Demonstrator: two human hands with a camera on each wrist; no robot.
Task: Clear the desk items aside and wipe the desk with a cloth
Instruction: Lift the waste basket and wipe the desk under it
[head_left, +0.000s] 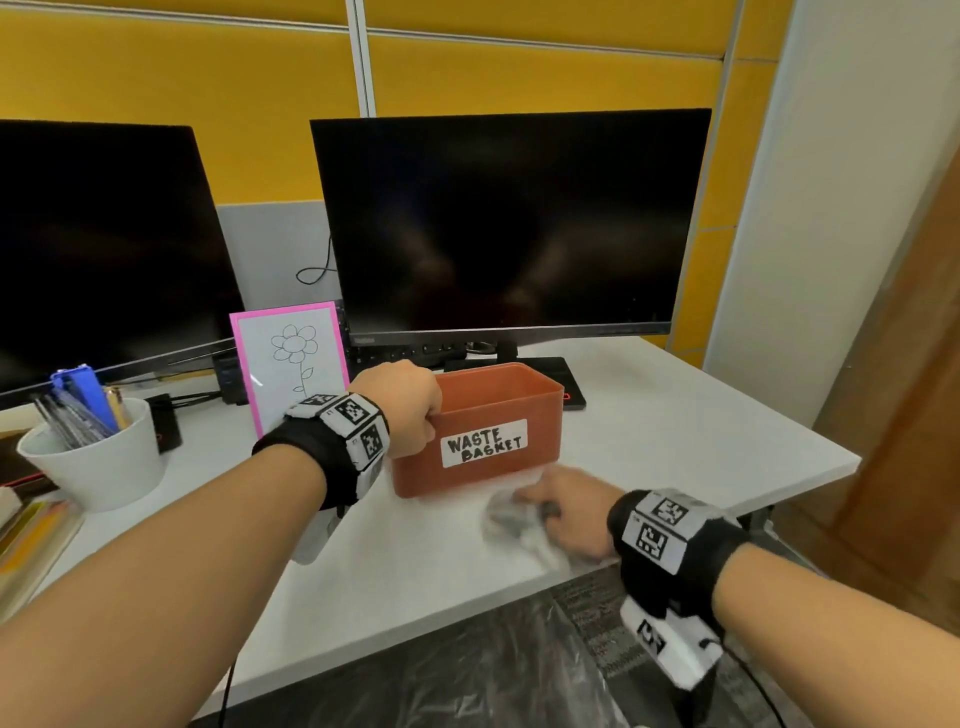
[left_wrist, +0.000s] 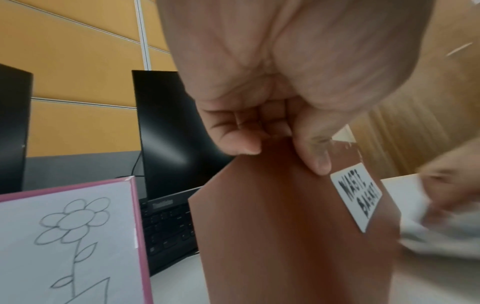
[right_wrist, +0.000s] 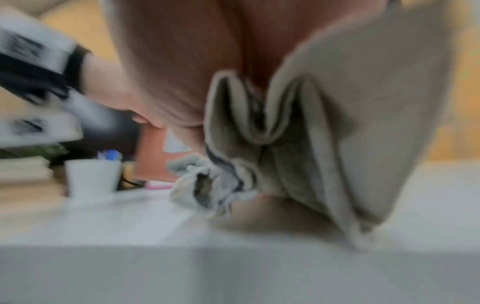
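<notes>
An orange-brown box labelled WASTE BASKET (head_left: 498, 415) (left_wrist: 285, 226) stands on the white desk (head_left: 675, 431) in front of the right monitor. My left hand (head_left: 410, 410) (left_wrist: 272, 148) grips its left rim, fingers curled over the edge and thumb on the outer wall. My right hand (head_left: 561, 512) lies on the desk just in front of the box's right corner and holds a crumpled grey cloth (head_left: 511, 519) (right_wrist: 298, 154) against the surface. Hand and cloth are motion-blurred. In the right wrist view the cloth bunches in folds under the palm.
Two dark monitors (head_left: 509, 223) stand at the back, a keyboard (left_wrist: 168, 226) under the right one. A pink-framed flower drawing (head_left: 291, 358) leans left of the box. A white cup of pens (head_left: 93, 457) and stacked books (head_left: 26, 540) sit far left. The desk's front edge (head_left: 415, 623) is near.
</notes>
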